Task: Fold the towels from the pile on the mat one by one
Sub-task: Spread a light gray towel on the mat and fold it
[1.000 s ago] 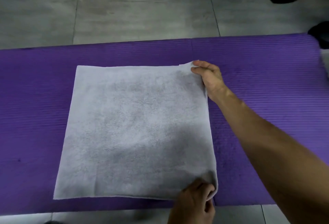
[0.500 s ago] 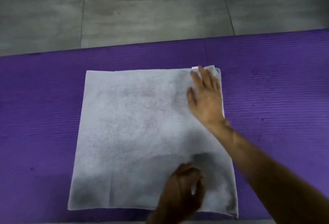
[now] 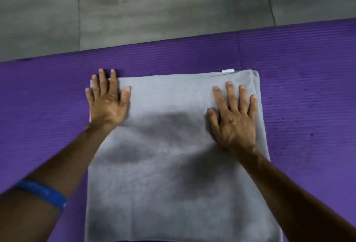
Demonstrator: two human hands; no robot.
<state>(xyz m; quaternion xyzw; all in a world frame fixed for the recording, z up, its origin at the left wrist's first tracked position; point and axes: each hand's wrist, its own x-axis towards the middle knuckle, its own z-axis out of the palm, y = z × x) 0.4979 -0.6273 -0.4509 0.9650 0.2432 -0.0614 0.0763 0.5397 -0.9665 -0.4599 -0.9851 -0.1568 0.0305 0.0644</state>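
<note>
Your left hand [image 3: 107,105] and right hand [image 3: 234,118] press flat, fingers spread, on the grey towel's [image 3: 173,164] far corners; it lies on the purple mat [image 3: 308,97], bare mat either side.

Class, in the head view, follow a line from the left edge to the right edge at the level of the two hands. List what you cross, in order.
purple mat → left hand → grey towel → right hand → towel's right edge → purple mat again
</note>
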